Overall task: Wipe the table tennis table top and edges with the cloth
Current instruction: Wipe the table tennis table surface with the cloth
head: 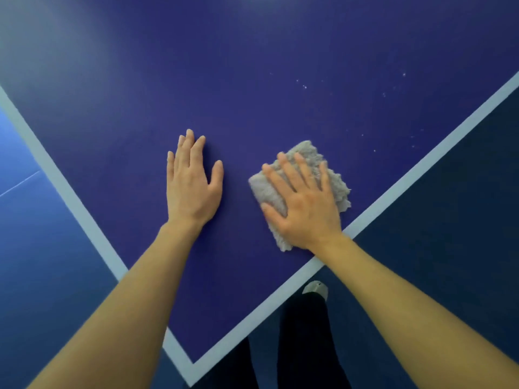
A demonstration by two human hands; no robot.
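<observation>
I look down on a corner of the dark blue table tennis table (252,66), bordered by a white edge line (421,167). A folded grey fluffy cloth (309,161) lies on the top near the right edge line. My right hand (306,203) presses flat on the cloth with fingers spread, covering most of it. My left hand (193,181) rests palm down on the bare table top, just left of the cloth, fingers together and holding nothing.
Small white specks (304,87) dot the table surface beyond the cloth toward the right. The table corner (192,374) points at me. Blue floor (42,248) lies to the left, darker floor to the right. My dark trouser leg and a pale shoe (316,289) stand below the edge.
</observation>
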